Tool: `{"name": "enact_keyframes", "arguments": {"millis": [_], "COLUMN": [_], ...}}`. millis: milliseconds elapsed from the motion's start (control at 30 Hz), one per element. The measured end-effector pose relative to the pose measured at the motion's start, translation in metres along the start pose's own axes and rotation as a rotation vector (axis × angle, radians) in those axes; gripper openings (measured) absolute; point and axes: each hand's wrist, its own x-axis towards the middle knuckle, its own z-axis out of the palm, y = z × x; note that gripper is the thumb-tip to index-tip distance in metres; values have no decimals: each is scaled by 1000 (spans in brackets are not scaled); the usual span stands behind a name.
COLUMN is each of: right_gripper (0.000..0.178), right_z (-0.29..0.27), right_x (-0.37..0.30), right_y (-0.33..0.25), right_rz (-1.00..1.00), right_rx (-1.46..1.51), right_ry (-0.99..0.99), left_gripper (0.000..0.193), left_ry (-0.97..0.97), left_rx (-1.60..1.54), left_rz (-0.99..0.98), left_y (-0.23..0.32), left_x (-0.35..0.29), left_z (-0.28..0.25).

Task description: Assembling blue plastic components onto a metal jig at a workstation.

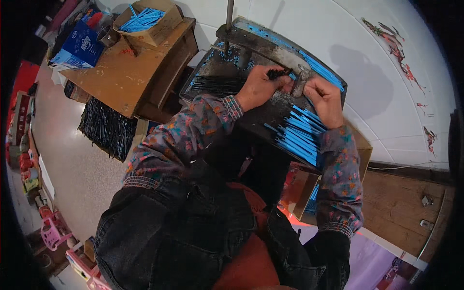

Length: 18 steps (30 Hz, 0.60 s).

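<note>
My left hand (257, 90) is closed at the machine's metal head, with a dark, knobbly bundle (279, 74) sticking out between its fingers. A short bit of blue shows beside that bundle. Opposite it, my right hand (325, 100) pinches its fingers together close to the rounded metal block (299, 83); whatever lies in them is too small or hidden to make out. Just below the right hand, a fanned pile of thin blue sticks (297, 137) lies on the dark worktop. Thin black strips (217, 85) lie to the left of my left hand.
The bench machine's dark arm (256, 46) and upright rod (229, 21) stand at the back. More blue sticks (321, 70) line the worktop's far right edge. At left, a wooden table (116, 72) bears a cardboard box (166, 30) of blue sticks and a blue carton (81, 44).
</note>
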Motion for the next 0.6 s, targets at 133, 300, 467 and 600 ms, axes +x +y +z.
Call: {"name": "enact_keyframes", "arguments": {"millis": [133, 300, 467, 600], "right_gripper": [5, 6, 8, 20], "right_z": [-12, -31, -31, -61], "right_x": [1, -9, -10, 25], "right_y": [8, 50, 64, 65], "right_rz": [-6, -90, -297, -143], "right_rx": [-143, -424, -526, -516], "right_ry": [52, 91, -153, -276], "left_gripper": [9, 11, 23, 25], "left_ry": [21, 9, 45, 10], "left_rx": [30, -49, 144, 63], "left_rz": [-1, -9, -3, -49], "left_y": [2, 7, 5, 2], "left_x": [2, 6, -3, -3], "left_z": [-1, 6, -3, 1]}}
